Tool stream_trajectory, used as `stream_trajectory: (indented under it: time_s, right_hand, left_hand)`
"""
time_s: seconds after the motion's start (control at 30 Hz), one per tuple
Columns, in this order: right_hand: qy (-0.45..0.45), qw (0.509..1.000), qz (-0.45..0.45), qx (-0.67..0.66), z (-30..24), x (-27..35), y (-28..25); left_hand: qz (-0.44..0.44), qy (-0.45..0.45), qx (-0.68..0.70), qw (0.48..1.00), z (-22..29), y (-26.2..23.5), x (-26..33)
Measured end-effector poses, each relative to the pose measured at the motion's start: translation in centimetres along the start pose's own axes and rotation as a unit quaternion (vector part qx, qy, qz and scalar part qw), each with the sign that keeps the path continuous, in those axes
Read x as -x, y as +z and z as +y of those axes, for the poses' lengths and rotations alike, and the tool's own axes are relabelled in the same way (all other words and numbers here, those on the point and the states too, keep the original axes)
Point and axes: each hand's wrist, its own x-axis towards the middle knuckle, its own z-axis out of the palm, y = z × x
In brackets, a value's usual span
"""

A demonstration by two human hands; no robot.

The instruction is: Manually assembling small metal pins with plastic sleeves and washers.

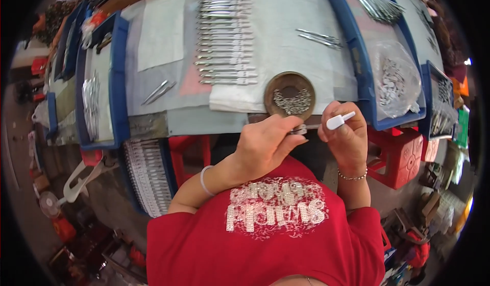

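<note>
My left hand [263, 143] is closed, pinching a small shiny metal piece [299, 130] between thumb and fingers; its exact kind is too small to tell. Beside it, my right hand [349, 135] grips a white plastic piece [337, 121] with a flat rounded body and a thin stem pointing right. The two held pieces are apart, over the near table edge. Just beyond my hands stands a round brown bowl [269, 93] with many tiny silver parts [293, 102] in it. Slim silver tools [224, 51] lie in a long, neat column left of the bowl.
Two loose silver tools [158, 92] lie left on the table; several [320, 38] lie right. A blue tray [365, 89] holds more tools and a clear bag of white pieces [393, 84]. Another blue tray [120, 77] stands left. Red stools [400, 158] are under the table.
</note>
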Motion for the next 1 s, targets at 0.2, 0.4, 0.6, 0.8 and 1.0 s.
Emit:
stream_trajectory:
  time_s: [0.2,0.4,0.6,0.8,1.0]
  right_hand:
    - [0.018,0.999,-0.028,0.038,2.4,-0.5,2.9]
    - [0.006,0.993,-0.016,0.120,3.1,-0.7,3.9]
    - [0.000,0.982,-0.028,0.187,3.4,-0.6,4.7]
    - [0.013,0.974,-0.038,0.222,2.5,-1.4,4.8]
    - [0.002,0.997,0.072,0.012,2.3,-3.6,5.8]
  left_hand:
    - [0.020,0.036,-0.055,0.998,-0.2,-1.4,0.9]
    - [0.026,0.032,-0.070,0.997,-0.5,-2.2,1.9]
    - [0.034,0.014,-0.052,0.998,-0.7,-2.5,2.1]
    - [-0.047,-0.323,0.419,0.848,-0.2,-2.7,2.8]
    - [-0.122,-0.436,0.600,0.660,-0.9,-2.1,3.3]
